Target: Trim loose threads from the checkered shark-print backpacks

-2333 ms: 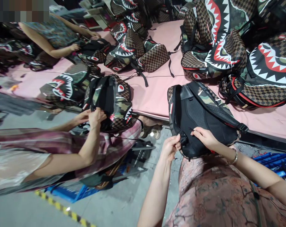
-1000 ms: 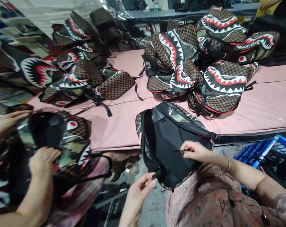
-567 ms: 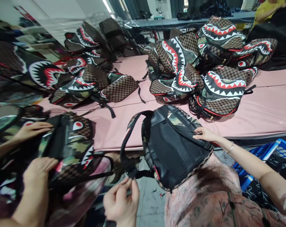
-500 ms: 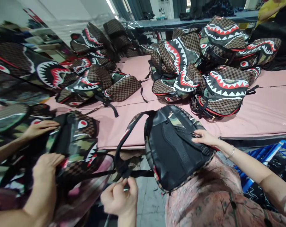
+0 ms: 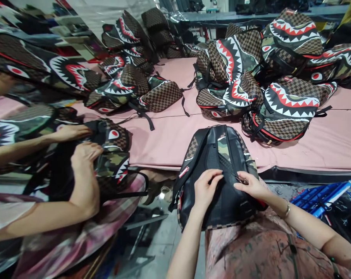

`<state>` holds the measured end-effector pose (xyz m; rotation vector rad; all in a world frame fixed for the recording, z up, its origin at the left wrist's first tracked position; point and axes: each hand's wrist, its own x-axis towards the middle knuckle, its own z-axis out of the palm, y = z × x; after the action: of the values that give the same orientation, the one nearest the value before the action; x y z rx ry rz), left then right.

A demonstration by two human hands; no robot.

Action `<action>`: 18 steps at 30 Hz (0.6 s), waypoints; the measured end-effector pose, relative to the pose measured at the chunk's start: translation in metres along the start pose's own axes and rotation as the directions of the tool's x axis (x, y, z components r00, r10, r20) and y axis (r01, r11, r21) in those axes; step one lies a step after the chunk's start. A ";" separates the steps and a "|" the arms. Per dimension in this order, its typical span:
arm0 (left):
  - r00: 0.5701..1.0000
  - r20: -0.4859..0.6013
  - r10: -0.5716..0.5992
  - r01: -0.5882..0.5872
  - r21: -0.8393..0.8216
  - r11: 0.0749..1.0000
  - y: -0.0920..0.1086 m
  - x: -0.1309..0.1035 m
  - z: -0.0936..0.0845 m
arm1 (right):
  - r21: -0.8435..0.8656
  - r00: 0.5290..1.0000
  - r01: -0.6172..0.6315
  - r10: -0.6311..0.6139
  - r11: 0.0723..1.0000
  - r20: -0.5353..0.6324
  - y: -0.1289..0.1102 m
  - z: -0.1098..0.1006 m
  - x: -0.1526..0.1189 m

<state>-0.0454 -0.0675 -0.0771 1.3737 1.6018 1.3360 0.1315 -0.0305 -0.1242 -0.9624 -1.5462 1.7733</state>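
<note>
Left hand (image 5: 206, 188): off shoulder strap (image 5: 192, 160), narrow, contents unclear | right hand (image 5: 253, 186): holding pointed tool (image 5: 241, 180) | I judge backpack (image 5: 226, 207) work recentred

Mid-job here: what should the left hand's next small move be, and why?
I'd probably flatten the left hand onto the backpack to steady it: it juts past the near edge of the pink table, and the right hand is occupied by a small dark tool. Whether the left hand pinches anything is too small to tell.
</note>
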 end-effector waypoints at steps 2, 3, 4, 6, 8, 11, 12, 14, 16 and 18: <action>0.997 0.068 0.029 -0.028 -0.022 0.999 -0.001 0.011 0.009 | -0.018 1.000 -0.005 0.005 1.000 -0.016 0.000 -0.003 -0.001; 0.993 0.114 0.040 -0.036 -0.036 0.999 -0.002 0.016 0.012 | -0.034 1.000 -0.014 0.013 0.999 -0.022 0.000 -0.005 -0.001; 0.986 0.161 0.045 -0.037 -0.052 0.998 -0.003 0.021 0.013 | -0.049 0.999 -0.024 0.023 0.999 -0.026 0.000 -0.007 -0.002; 0.972 0.233 0.046 -0.029 -0.077 0.997 -0.003 0.026 0.015 | -0.060 0.999 -0.032 0.030 0.998 -0.030 0.000 -0.009 -0.003; 0.963 0.267 0.043 -0.022 -0.084 0.996 -0.002 0.025 0.015 | -0.059 1.000 -0.022 0.021 0.998 -0.015 0.000 -0.009 -0.003; 0.960 0.279 0.018 0.002 -0.071 0.997 -0.001 0.017 0.016 | -0.102 1.000 -0.017 0.016 0.995 -0.007 -0.004 -0.007 -0.003; 0.964 0.265 -0.001 0.020 -0.071 0.997 -0.002 0.014 0.015 | -0.137 1.000 -0.021 0.018 0.990 -0.021 -0.007 -0.007 -0.003; 0.977 0.209 -0.043 0.061 -0.083 0.995 -0.004 0.008 0.015 | -0.249 0.995 -0.010 -0.014 0.969 -0.095 -0.014 -0.010 -0.003; 0.987 0.146 -0.073 0.088 -0.101 0.991 -0.006 0.004 0.015 | -0.435 0.981 0.041 -0.120 0.899 -0.155 -0.024 -0.016 -0.004; 0.988 0.128 -0.082 0.095 -0.094 0.991 -0.006 0.002 0.015 | -0.655 0.960 0.120 -0.256 0.746 -0.116 -0.037 -0.024 -0.004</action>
<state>-0.0338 -0.0606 -0.0864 1.2843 1.4761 1.2370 0.1530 -0.0150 -0.0888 -1.1937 -2.0818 0.9530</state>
